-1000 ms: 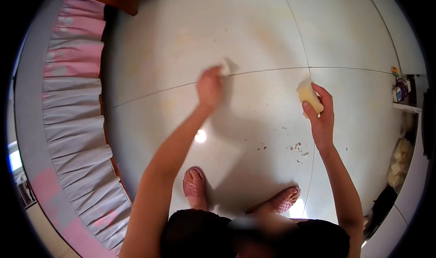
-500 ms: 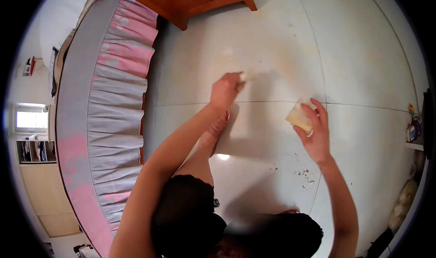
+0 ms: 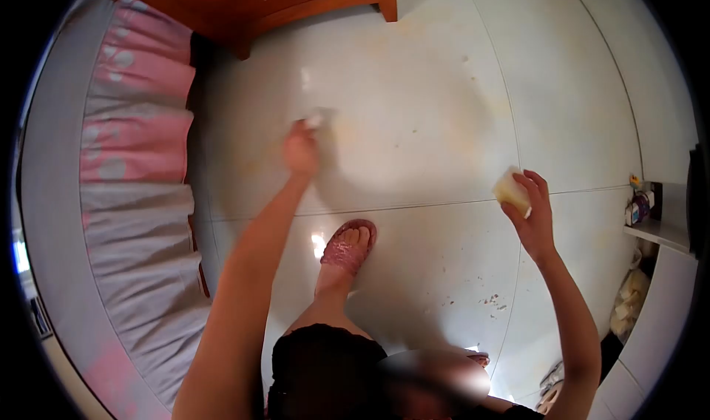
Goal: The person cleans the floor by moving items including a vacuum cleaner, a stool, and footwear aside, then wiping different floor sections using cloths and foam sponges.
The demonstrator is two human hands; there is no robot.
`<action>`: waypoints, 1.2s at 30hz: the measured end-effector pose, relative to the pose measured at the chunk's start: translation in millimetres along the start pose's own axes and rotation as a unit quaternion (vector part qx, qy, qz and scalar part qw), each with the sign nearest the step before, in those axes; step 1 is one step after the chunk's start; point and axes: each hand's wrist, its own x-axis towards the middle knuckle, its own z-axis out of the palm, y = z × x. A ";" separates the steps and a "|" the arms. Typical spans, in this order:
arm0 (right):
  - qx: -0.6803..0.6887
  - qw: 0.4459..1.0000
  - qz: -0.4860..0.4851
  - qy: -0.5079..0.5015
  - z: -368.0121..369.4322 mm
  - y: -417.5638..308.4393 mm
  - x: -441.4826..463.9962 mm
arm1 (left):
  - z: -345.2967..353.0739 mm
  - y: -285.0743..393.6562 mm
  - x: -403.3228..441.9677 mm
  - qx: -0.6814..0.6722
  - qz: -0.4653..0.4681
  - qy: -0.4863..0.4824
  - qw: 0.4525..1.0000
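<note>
My left hand (image 3: 301, 150) reaches low over the tiled floor (image 3: 384, 154), its fingers closed on a small whitish piece (image 3: 313, 119). Blur hides what kind of thing that piece is. On the other side, my right hand (image 3: 534, 211) grips a pale yellow, block-shaped thing (image 3: 510, 192) between thumb and fingers, above the floor. Its exact kind is unclear. Small dark and pale crumbs (image 3: 492, 302) lie scattered on the tiles below my right hand.
A wooden cabinet (image 3: 318, 9) stands at the far edge. The bed's pink and grey skirt (image 3: 140, 146) runs down the left. A sandalled foot (image 3: 347, 246) is planted between my arms. Shelves (image 3: 658, 235) with small items line the right side.
My left hand has moved left with the whitish piece. My right hand, with the yellow block, appears slightly farther right. The view has shifted, showing more of the sandalled foot.
</note>
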 end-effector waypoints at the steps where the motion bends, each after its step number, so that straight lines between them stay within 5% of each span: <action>1: 0.012 1.000 0.009 0.015 8.2 -12.1 7.2 | 19.1 39.9 -8.7 -0.032 0.052 -0.023 0.998; 4: 0.009 0.999 0.001 0.051 25.6 -39.3 20.7 | 67.2 109.1 -79.7 -0.121 0.255 -0.135 0.950; 7: -0.008 0.997 0.015 0.075 32.2 -55.9 30.2 | 56.0 151.5 -145.8 -0.208 0.390 -0.331 0.834; 9: -0.011 0.996 0.024 0.086 41.9 -63.0 30.7 | 27.2 169.6 -145.1 -0.267 0.455 -0.271 0.805; 16: 0.006 0.999 0.006 0.050 112.1 -66.2 37.7 | -14.0 52.5 -27.4 -0.225 0.332 -0.069 0.913; 20: 0.037 0.999 -0.017 0.011 156.0 -96.1 45.9 | -29.7 -66.4 61.7 -0.163 0.079 0.098 0.978; 21: 0.048 0.999 -0.016 0.002 164.2 -103.6 48.0 | -48.4 -88.1 84.6 -0.056 0.087 0.150 0.983; 24: 0.071 0.997 0.005 0.011 186.6 -114.4 49.2 | -55.6 -113.3 93.9 0.033 0.014 0.164 0.986; 26: 0.106 0.994 0.037 0.016 198.0 -123.3 50.5 | -21.3 -65.3 53.4 -0.014 -0.036 0.123 0.992; 28: 0.098 0.994 0.037 0.033 206.7 -127.5 48.6 | 13.3 -7.8 -7.8 -0.110 0.066 0.004 0.992; 30: 0.089 0.994 0.046 0.046 208.9 -128.2 43.0 | -13.1 32.9 -22.3 -0.299 -0.003 -0.147 0.943; 32: 0.084 0.993 0.063 0.062 206.2 -129.3 37.2 | -26.6 36.1 -0.2 -0.243 0.089 -0.042 0.965; 36: 0.089 0.991 0.072 0.063 221.1 -125.8 28.8 | -51.8 -48.2 65.1 -0.059 0.048 0.062 0.995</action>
